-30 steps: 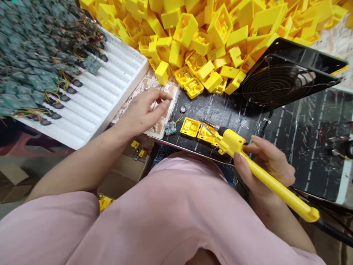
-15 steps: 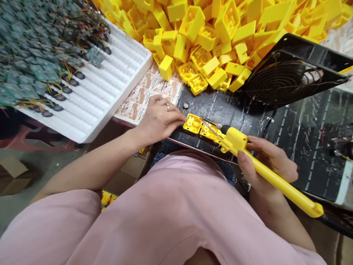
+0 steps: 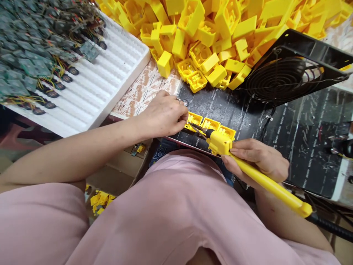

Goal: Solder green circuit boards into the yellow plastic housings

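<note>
My right hand (image 3: 256, 160) is closed round a yellow soldering tool (image 3: 264, 180) with a black cable at its rear. The tool's metal tip points left, over the leftmost of several small yellow housings (image 3: 211, 124) lined up on the black mat. At that leftmost housing, my left hand (image 3: 168, 114) has its fingers bent together in a pinch; what they hold is too small to make out. A small round black part (image 3: 185, 103) lies on the mat just behind my left fingers, partly covered by them.
White foam tray (image 3: 121, 70) at the left carries many green circuit boards (image 3: 35, 68) with wired round parts. Yellow housings (image 3: 217, 75) are heaped at the back. A black fan (image 3: 278, 77) stands back right. An open carton (image 3: 118, 169) is below the table edge.
The soldering tool in my right hand has moved left, to the leftmost housing. My left fingers have curled in closer together, and the row of housings now shows more at its right end.
</note>
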The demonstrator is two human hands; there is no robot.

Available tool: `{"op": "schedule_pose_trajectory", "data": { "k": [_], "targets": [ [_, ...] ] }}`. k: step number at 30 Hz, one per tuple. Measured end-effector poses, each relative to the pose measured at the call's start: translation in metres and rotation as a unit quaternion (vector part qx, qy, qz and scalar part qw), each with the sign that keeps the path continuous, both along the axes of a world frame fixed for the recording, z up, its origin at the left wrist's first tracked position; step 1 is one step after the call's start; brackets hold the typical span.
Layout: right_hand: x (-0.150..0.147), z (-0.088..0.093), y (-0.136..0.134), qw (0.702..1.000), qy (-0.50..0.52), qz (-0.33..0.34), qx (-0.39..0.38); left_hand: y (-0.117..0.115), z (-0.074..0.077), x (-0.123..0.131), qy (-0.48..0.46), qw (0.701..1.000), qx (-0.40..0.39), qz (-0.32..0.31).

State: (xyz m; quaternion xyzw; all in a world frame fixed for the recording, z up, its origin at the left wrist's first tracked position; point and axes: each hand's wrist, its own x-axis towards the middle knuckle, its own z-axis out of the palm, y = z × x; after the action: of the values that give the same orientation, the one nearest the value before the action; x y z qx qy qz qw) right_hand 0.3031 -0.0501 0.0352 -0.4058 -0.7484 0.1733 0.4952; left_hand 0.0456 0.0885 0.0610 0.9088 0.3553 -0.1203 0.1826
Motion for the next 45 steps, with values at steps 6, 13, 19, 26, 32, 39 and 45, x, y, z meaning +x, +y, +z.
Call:
{"op": "schedule_pose_trajectory", "data": {
  "k": [6, 13, 19, 26, 32, 39, 45],
  "targets": [
    [-0.001, 0.01, -0.001, 0.998, -0.057, 0.03, -0.013, 0.004, -0.002, 0.004, 0.018, 0.999, 0.015, -0.036],
    [0.012, 0.02, -0.011, 0.995, -0.062, -0.01, -0.082, 0.007, -0.002, 0.004, 0.006, 0.999, 0.013, -0.037],
    [0.006, 0.01, -0.004, 0.999, -0.039, -0.022, -0.018, 0.008, 0.005, 0.01, 0.03, 0.999, -0.001, -0.034],
    [0.01, -0.012, -0.017, 0.984, 0.055, -0.169, 0.004, 0.008, 0.006, 0.01, 0.054, 0.996, 0.011, -0.071],
    [0.016, -0.029, -0.023, 0.954, 0.097, -0.283, 0.007, 0.031, 0.003, 0.002, -0.042, 0.998, 0.039, -0.014],
    [0.016, -0.026, -0.026, 0.949, 0.09, -0.298, -0.047, 0.062, -0.018, 0.036, 0.055, 0.992, 0.113, -0.024],
    [0.023, -0.03, -0.021, 0.945, 0.098, -0.312, -0.021, 0.046, 0.004, 0.052, 0.028, 0.997, -0.022, -0.067]
  ]
}}
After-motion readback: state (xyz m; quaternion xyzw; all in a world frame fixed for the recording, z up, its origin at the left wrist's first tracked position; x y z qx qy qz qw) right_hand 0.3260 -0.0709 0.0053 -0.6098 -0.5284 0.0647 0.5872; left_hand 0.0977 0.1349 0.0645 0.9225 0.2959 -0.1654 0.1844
